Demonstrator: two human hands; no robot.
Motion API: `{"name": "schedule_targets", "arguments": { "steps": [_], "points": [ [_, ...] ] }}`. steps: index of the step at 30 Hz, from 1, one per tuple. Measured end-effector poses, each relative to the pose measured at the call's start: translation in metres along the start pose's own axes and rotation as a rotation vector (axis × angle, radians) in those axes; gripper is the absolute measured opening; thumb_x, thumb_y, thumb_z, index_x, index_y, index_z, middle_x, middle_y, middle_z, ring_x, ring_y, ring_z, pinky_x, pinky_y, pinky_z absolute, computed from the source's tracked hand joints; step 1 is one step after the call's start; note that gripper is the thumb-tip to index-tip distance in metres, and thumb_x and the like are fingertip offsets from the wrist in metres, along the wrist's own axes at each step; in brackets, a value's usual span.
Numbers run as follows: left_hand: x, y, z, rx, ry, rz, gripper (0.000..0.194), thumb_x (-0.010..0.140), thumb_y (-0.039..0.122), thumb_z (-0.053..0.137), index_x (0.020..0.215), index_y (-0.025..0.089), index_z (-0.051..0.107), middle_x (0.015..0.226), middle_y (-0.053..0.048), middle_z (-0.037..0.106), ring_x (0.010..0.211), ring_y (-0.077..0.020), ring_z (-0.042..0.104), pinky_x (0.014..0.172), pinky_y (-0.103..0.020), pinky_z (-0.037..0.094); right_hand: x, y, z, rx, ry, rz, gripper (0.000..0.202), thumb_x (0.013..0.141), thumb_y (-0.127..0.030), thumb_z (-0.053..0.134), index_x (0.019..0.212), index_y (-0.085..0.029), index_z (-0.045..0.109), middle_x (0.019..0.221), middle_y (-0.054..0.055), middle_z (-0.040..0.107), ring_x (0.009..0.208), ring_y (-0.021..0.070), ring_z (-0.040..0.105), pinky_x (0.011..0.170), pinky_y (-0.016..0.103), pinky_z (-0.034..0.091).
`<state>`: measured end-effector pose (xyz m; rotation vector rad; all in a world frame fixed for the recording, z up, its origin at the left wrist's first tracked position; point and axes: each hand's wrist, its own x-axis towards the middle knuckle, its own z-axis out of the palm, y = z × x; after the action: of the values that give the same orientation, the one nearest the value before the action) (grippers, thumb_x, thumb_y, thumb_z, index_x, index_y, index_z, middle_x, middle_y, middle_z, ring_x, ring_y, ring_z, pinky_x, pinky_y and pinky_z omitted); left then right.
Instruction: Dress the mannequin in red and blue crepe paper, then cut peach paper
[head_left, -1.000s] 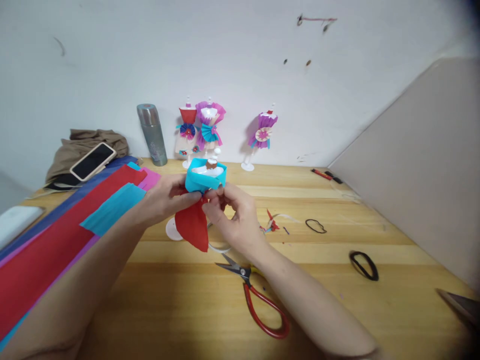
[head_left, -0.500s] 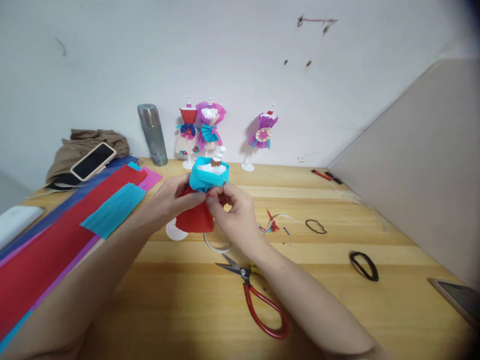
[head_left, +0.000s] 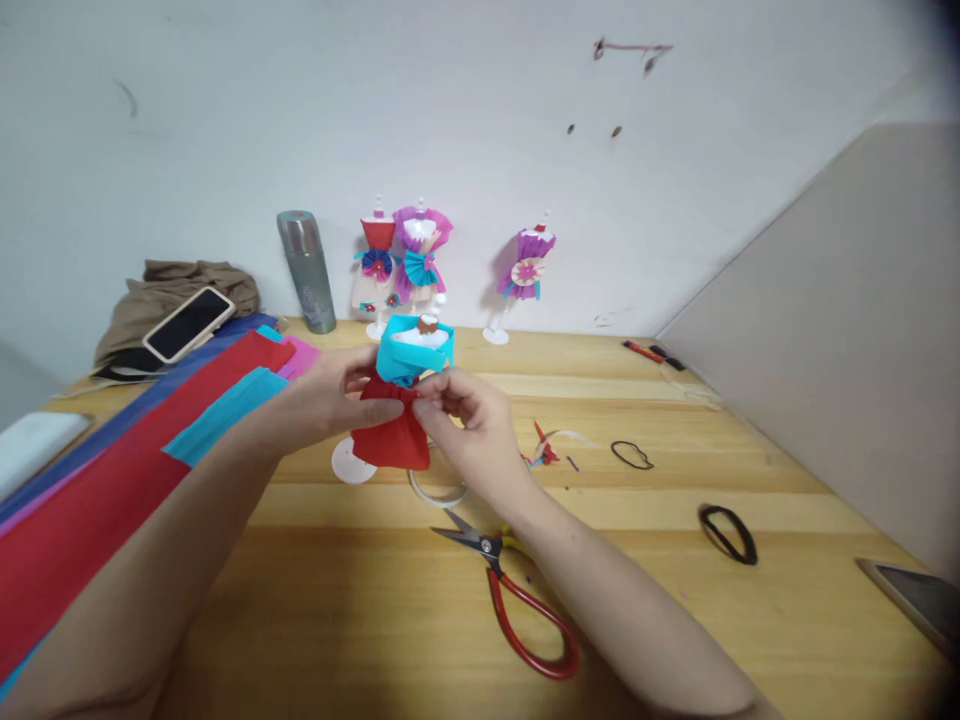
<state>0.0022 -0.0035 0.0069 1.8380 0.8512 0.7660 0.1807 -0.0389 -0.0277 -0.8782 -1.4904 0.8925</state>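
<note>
A miniature dress form (head_left: 429, 322) leans slightly in front of me, its white neck and round base (head_left: 354, 461) showing. Turquoise crepe paper (head_left: 411, 358) wraps its chest, and a red crepe paper skirt (head_left: 391, 436) hangs below the waist. My left hand (head_left: 341, 400) is closed around the form from the left, thumb on the red skirt's front and the other fingers mostly hidden behind. At the right side of the waist, my right hand (head_left: 469, 415) pinches thumb and forefinger together against the skirt's top edge. What exactly lies between those fingertips is too small to tell.
Open scissors (head_left: 491, 550) lie below my right wrist. Left are crepe paper strips (head_left: 135, 455) and a phone (head_left: 189, 324). A thermos (head_left: 306, 270) and three dressed forms (head_left: 528, 262) stand by the wall. Right lie black bands (head_left: 727, 534) and paper scraps (head_left: 546, 445).
My left thumb has slid a little left and down, showing more of the skirt's waist. The form's top has shifted slightly left. My right hand keeps its pinch at the waist.
</note>
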Motion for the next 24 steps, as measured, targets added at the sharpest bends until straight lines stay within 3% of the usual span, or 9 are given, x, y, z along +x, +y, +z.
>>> {"name": "schedule_targets", "arguments": {
  "steps": [4,11,19,24],
  "points": [
    [-0.0007,-0.0018,-0.0024,0.044,-0.031,0.000,0.045,0.076,0.040,0.074,0.113,0.016,0.067,0.114,-0.008,0.073,0.106,-0.0285,0.066,0.089,-0.038,0.055,-0.0001,0.0013,-0.0001,0.011,-0.029,0.008,0.005,0.074,-0.024,0.059,0.075,-0.020,0.060,0.063,-0.002,0.058,0.058,0.0116,0.055,0.056,0.025,0.045],
    [-0.0008,-0.0023,-0.0071,-0.070,-0.146,-0.011,0.048,0.078,0.041,0.072,0.117,0.015,0.066,0.116,-0.010,0.072,0.112,-0.0303,0.064,0.091,-0.039,0.054,0.0021,0.0050,-0.0008,0.031,-0.006,0.009,0.004,0.073,-0.024,0.059,0.073,-0.020,0.057,0.061,-0.003,0.055,0.055,0.0110,0.052,0.054,0.025,0.043],
    [-0.0005,0.0001,-0.0053,0.020,-0.055,-0.053,0.046,0.072,0.034,0.077,0.113,0.016,0.067,0.115,-0.009,0.074,0.106,-0.0301,0.068,0.089,-0.040,0.056,0.0019,0.0057,-0.0001,0.057,-0.005,0.053,0.010,0.071,-0.026,0.061,0.078,-0.021,0.055,0.062,-0.004,0.054,0.055,0.0109,0.052,0.053,0.025,0.042],
    [0.0000,-0.0029,-0.0026,-0.040,0.012,-0.087,0.045,0.068,0.034,0.080,0.107,0.017,0.067,0.113,-0.009,0.074,0.106,-0.0301,0.068,0.089,-0.041,0.056,0.0009,0.0049,-0.0008,0.040,-0.012,0.079,0.014,0.074,-0.026,0.060,0.086,-0.021,0.055,0.061,-0.006,0.054,0.055,0.0106,0.053,0.053,0.025,0.041]
  ]
}}
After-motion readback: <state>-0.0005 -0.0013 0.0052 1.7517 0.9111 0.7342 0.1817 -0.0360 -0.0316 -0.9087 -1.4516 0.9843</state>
